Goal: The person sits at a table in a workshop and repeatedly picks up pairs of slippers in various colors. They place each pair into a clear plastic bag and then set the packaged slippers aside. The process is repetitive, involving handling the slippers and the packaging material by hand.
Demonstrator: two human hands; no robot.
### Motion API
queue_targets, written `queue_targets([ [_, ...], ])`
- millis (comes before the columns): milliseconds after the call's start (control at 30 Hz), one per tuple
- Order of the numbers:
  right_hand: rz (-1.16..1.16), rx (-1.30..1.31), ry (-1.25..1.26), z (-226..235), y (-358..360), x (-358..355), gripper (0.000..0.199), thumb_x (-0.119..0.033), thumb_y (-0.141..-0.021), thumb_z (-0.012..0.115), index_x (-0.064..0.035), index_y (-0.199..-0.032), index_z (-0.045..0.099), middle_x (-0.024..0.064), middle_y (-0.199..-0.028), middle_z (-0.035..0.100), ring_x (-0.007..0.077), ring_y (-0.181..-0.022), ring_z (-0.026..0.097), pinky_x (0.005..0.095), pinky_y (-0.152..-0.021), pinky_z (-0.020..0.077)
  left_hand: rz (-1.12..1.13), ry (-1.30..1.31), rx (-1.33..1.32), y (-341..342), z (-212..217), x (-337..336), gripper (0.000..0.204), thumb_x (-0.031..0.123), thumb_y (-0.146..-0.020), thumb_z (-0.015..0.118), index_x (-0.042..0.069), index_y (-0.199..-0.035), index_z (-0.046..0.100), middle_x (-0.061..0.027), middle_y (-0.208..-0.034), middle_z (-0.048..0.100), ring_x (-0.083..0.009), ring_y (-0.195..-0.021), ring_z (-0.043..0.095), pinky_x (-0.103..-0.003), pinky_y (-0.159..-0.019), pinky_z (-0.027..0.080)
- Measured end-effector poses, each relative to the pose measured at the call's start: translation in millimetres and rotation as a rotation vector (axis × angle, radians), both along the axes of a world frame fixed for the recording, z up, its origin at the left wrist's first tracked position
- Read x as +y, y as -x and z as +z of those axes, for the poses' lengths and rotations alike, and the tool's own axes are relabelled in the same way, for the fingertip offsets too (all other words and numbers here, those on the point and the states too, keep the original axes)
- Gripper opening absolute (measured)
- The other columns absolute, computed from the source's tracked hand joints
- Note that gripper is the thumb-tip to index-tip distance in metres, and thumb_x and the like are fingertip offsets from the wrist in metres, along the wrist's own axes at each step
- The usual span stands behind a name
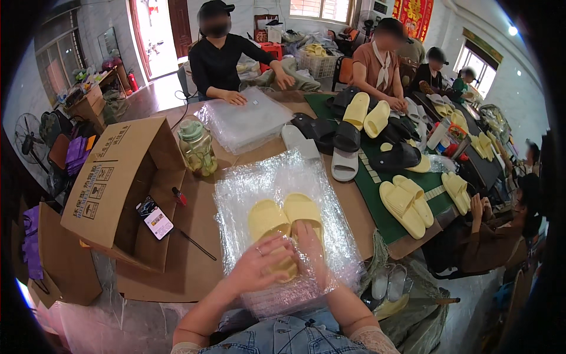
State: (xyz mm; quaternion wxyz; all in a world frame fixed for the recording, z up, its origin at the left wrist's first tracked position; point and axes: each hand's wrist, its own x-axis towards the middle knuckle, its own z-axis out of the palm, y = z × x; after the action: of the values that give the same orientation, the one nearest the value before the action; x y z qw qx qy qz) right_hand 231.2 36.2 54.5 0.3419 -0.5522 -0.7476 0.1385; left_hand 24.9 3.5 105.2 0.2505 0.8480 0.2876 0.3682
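A pair of pale yellow slippers lies side by side on a stack of clear plastic bags (339, 236) in front of me. My left hand (256, 268) is over the heel of the left slipper (268, 218), its fingers stretched toward the right and a ring on one. My right hand (309, 251) grips the right slipper (302, 206), its fingertips at the strap opening. Clear film crosses my right wrist. Part of each slipper's sole is hidden under my hands.
Left stand an open cardboard box (112, 177) with a phone (154, 218) at its opening, and a glass jar (197, 150). Ahead, a person in black (227, 65) touches more plastic bags (247, 121). Right, yellow, black and grey slippers (401, 203) cover a green mat; other people sit beyond.
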Motion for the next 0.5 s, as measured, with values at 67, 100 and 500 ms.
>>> queue_targets([
  [67,-0.011,-0.005,-0.078,3,0,-11,0.052,-0.032,-0.087,0.076,0.0019,-0.121,0.058,0.0247,-0.102,0.060,0.0430,-0.095,0.062,0.0513,-0.082,0.0510,0.205,-0.116,0.036,4,-12,21,0.050,0.027,-0.084,0.079,0.011,-0.130,0.067,-0.0097,-0.148,0.056,-0.0361,-0.140,0.048,-0.048,-0.116,0.039],
  [100,-0.029,-0.015,-0.076,-4,1,-12,0.052,-0.031,-0.086,0.076,0.0013,-0.123,0.059,0.0244,-0.102,0.060,0.0429,-0.095,0.062,0.0511,-0.083,0.0509,0.284,-0.147,0.053,5,-14,30,0.048,0.026,-0.084,0.079,0.011,-0.128,0.069,-0.0098,-0.147,0.057,-0.0362,-0.140,0.048,-0.047,-0.116,0.038],
  [500,-0.080,0.085,-0.118,-21,4,-11,0.037,-0.025,-0.085,0.079,-0.0009,-0.110,0.068,0.0192,-0.106,0.065,0.0380,-0.093,0.065,0.0452,-0.082,0.0540,0.452,0.107,-0.082,19,-80,56,0.043,0.018,-0.084,0.077,0.010,-0.125,0.070,-0.0099,-0.139,0.064,-0.0348,-0.138,0.049,-0.044,-0.116,0.039],
])
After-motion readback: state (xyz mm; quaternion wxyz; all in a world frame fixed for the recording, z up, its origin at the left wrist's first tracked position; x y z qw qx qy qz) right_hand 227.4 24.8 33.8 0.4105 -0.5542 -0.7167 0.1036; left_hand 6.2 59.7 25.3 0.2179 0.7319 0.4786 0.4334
